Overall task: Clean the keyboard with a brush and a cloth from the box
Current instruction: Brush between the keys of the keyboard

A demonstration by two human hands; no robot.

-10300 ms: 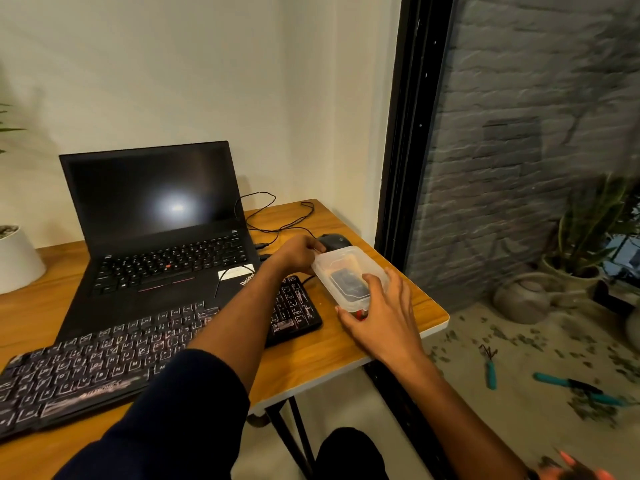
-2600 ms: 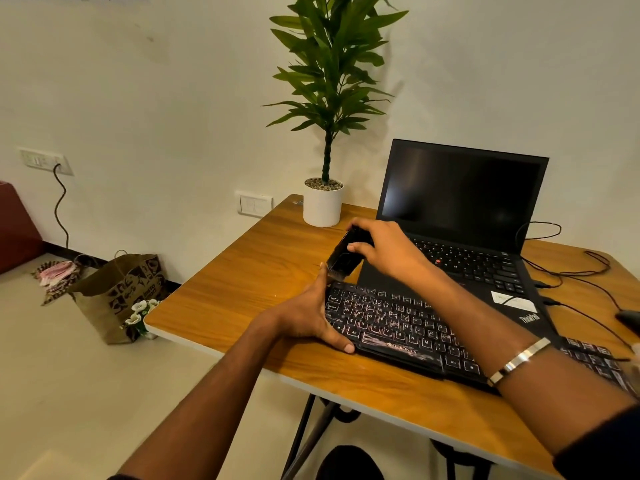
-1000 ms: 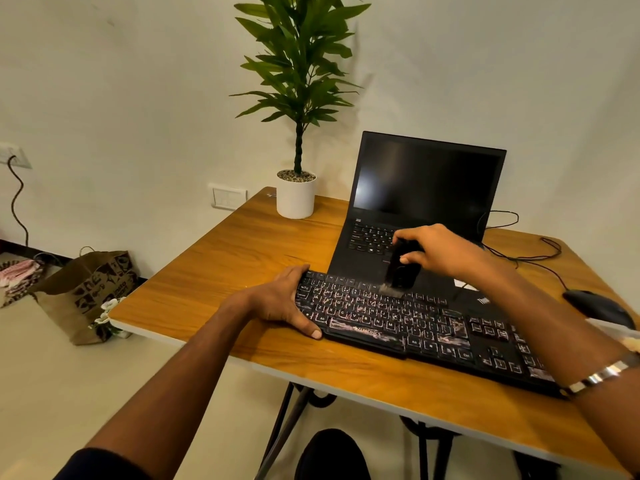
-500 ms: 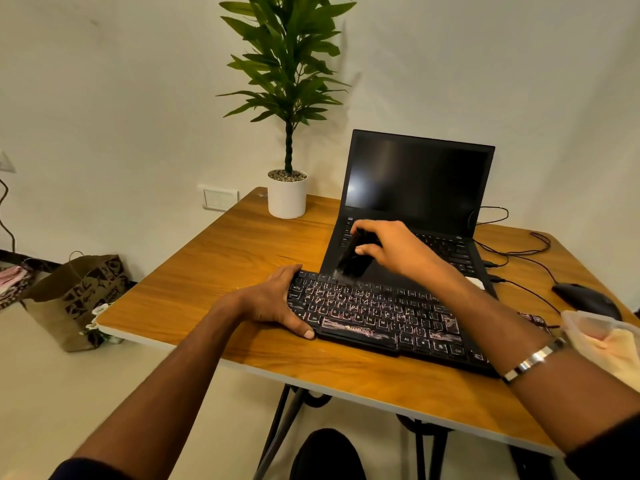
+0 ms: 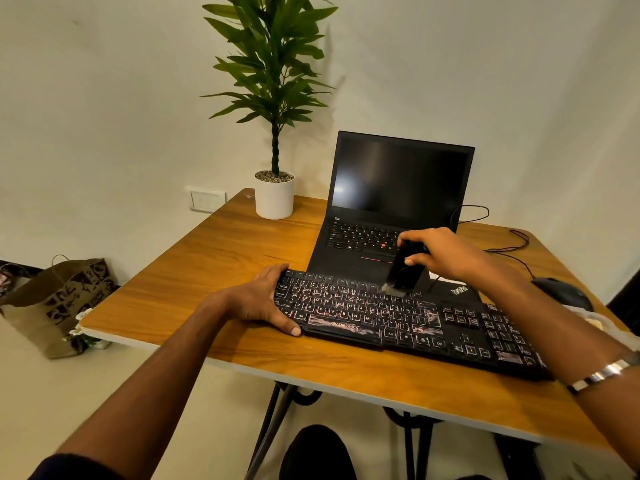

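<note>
- The brushing step is in hand: the brush is out of the box and its bristles rest on the upper key rows of the keyboard, near the middle of its length.
- Judging by where the brush sits, the right part of the keyboard and the number pad are likely not yet brushed; nothing shows how clean any key is.
- The cloth step looks undone: no cloth is on the keyboard or in either hand. A pale edge at the far right may be the box, but it is too cropped to be sure.
- The keyboard lies across the near part of the table, its far edge overlapping the open laptop.
- The right hand reaches in from the right, fingers curled round the top of the brush, holding it steeply tilted with the bristles down.
- The left hand grips the keyboard's left end, thumb on the near edge and fingers over the far corner, apparently steadying it.
</note>
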